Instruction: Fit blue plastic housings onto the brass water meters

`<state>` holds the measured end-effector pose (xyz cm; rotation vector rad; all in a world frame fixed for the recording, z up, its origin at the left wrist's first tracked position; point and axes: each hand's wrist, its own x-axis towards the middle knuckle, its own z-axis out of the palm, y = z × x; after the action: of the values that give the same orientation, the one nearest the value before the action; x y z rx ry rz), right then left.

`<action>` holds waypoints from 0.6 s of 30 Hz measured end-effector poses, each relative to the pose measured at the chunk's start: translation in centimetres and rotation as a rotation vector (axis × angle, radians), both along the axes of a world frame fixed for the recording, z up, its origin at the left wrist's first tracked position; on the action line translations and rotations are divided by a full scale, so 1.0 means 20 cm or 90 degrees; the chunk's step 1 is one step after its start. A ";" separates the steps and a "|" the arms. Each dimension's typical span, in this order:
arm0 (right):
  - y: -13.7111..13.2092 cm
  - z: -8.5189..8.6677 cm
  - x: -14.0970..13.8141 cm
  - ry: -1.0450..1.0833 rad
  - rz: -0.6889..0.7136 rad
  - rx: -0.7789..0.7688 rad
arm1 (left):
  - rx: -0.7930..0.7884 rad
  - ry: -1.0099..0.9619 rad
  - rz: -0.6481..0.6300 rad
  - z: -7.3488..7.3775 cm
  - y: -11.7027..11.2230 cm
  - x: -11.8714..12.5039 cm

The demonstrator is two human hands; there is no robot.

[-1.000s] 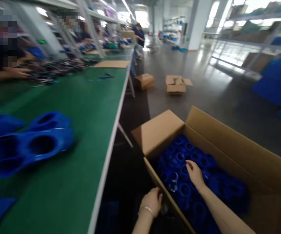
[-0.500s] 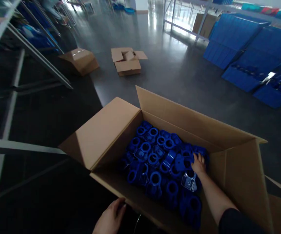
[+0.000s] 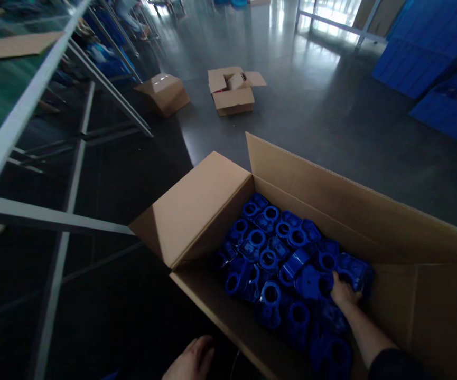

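A large open cardboard box [image 3: 212,301] holds several glossy blue moulded parts [image 3: 271,293] with round ring openings, packed close together. Inside it, at the right end of the pile, my right hand [image 3: 346,293] reaches down with its fingers and thumb closed on a blue ringed part [image 3: 355,268]; some fingertips are hidden by that part. Outside the near wall of the box is my left hand [image 3: 192,360], its fingers loosely bent and slightly apart, with nothing seen in them. It is just short of the box edge.
Tall box flaps [image 3: 331,184] stand up around the opening. A metal frame [image 3: 73,179] runs along the left. Two smaller cardboard boxes, one closed [image 3: 167,95] and one open [image 3: 234,100], lie on the grey floor ahead. Blue crates [image 3: 430,53] are stacked at the upper right.
The view has shifted, so the box appears farther right. My right hand has moved toward the right end of the pile and closed on a part there. My left hand has come off the box edge.
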<state>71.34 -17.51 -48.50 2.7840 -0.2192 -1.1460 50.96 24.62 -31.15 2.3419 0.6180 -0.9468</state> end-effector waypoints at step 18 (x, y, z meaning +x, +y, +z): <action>0.62 0.04 0.37 0.071 0.074 0.094 | 0.022 -0.007 -0.028 0.05 -0.06 0.01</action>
<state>78.80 -5.15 -47.70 2.8021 0.0390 -1.3344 51.25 23.46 -30.24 2.3983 0.5841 -0.9501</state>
